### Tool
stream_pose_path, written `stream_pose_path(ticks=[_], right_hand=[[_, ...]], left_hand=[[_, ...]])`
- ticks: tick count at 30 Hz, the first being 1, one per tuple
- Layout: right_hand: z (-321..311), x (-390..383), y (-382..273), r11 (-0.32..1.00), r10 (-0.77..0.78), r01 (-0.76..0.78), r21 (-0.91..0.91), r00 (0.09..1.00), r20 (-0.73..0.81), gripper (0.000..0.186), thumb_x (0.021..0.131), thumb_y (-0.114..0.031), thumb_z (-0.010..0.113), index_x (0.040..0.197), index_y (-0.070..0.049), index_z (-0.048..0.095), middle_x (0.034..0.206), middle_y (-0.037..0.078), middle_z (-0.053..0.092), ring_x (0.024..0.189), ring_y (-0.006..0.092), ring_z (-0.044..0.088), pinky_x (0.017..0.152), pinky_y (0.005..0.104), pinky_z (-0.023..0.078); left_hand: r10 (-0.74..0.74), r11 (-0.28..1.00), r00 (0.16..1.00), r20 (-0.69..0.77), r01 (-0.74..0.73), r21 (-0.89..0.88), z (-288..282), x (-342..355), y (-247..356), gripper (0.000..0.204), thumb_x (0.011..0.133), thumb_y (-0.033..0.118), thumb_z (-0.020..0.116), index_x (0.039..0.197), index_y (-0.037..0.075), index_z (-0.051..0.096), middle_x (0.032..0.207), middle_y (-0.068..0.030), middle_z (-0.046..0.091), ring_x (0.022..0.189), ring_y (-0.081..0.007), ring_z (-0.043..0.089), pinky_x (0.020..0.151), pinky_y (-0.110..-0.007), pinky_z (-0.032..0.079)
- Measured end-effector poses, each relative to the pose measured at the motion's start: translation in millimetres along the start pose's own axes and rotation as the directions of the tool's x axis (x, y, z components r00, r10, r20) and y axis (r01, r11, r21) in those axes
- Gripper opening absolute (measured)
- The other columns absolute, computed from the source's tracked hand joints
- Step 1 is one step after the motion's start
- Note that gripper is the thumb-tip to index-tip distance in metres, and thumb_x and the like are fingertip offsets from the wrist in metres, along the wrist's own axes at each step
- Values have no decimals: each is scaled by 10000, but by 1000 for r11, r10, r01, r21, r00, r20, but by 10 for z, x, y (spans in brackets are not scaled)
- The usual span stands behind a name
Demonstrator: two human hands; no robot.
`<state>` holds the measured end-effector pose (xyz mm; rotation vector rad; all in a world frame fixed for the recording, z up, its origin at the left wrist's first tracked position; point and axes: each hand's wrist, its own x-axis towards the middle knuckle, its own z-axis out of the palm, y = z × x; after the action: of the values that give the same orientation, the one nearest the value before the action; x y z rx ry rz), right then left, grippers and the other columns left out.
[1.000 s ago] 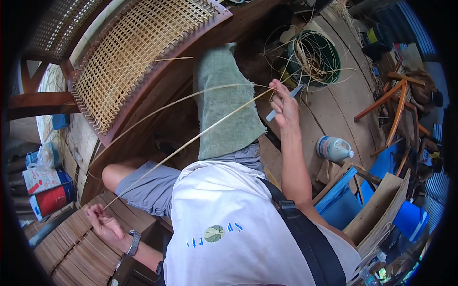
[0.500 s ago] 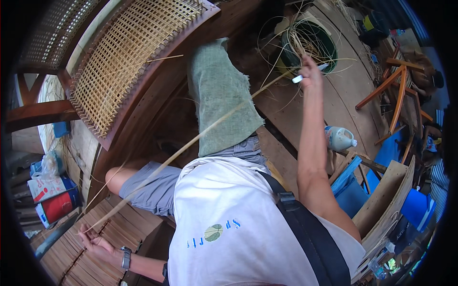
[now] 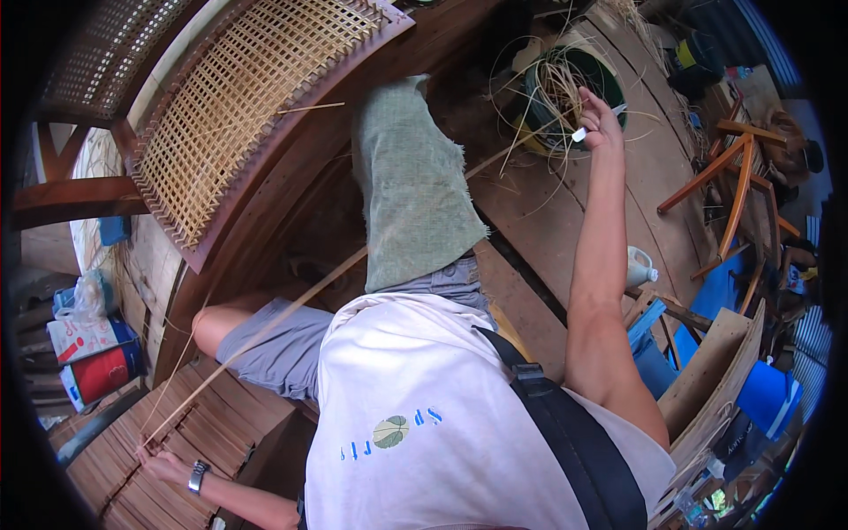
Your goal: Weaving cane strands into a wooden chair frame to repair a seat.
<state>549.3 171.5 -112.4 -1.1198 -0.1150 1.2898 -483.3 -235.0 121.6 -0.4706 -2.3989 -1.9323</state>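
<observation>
One long cane strip, strung diagonally from the near-left stack of wooden slats up toward the dark green bucket. Lost to view at the green cloth on the right leg, in sight again beyond the cloth's frayed right edge. Left hand low over the stack's left part, fingertips together on the strip's lower end, with a thinner strand running from the same spot toward the bent knee. Right hand at full reach, by the bucket's near right rim, closed around a pale flat tool, kind unclear. Impossible to tell whether also clamped on the strip's upper end. Beside those fingers, a tangle of cane strands, loops spilling past the bucket's rim. Open room on the plank floor between cloth edge and right forearm, crossed by a dark gap between boards. More bare planking right of the forearm, toward a wooden frame. Just beside the forearm, partly hidden, a plastic jug. Upper left, well apart from both hands, a woven cane panel, one short loose end jutting past its right edge.
</observation>
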Motion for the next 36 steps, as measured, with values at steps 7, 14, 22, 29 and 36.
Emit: stream_pose_path(ticks=[7, 14, 22, 29, 36], right_hand=[[1312, -1528, -1330, 516, -837, 856, -17, 509, 202, 189, 975, -88, 653, 1148, -21, 689, 1070, 121, 736, 488, 6, 328, 438, 181, 239], [1489, -1493, -466, 618, -714, 733, -284, 675, 185, 185, 916, -123, 750, 1038, 3, 693, 1019, 116, 739, 543, -8, 395, 461, 173, 280], [2197, -2562, 1551, 911, -45, 195, -363, 923, 382, 141, 917, -77, 721, 1026, -22, 649, 962, 119, 748, 660, 58, 586, 566, 175, 390], [2258, -3034, 2049, 914, 154, 46, -403, 880, 449, 77, 930, -110, 717, 964, -69, 661, 894, 84, 767, 494, -16, 427, 425, 176, 252], [2186, -2652, 1902, 847, -99, 317, -426, 882, 460, 87, 946, -115, 706, 998, -57, 666, 895, 99, 760, 469, -14, 400, 409, 182, 246]], left_hand=[[-94, 989, 963, 254, 60, 136, 363, -549, -93, 381, 1022, 228, 581, 1313, -15, 541, 1233, -232, 645, 1075, -315, 670, 925, -414, 566], [-90, 84, 981, 174, -166, 982, -59, -602, -87, 440, 1050, 310, 534, 1283, -62, 566, 1256, -226, 657, 1121, -348, 654, 966, -426, 527], [45, 952, 654, 755, -256, 165, 2233, -2973, 1353, 368, 1067, 176, 491, 1352, -29, 601, 1352, -135, 635, 1291, -233, 561, 1120, -327, 384], [-143, 928, 60, 988, 354, 113, 3238, -4332, 692, 307, 960, 112, 660, 1238, -9, 610, 1131, -67, 674, 1027, -177, 650, 938, -299, 521], [-122, 992, 102, 987, 50, 118, 3390, -3933, 822, 227, 1032, 211, 564, 942, 7, 606, 786, -18, 576, 728, -103, 540, 665, -290, 457]])
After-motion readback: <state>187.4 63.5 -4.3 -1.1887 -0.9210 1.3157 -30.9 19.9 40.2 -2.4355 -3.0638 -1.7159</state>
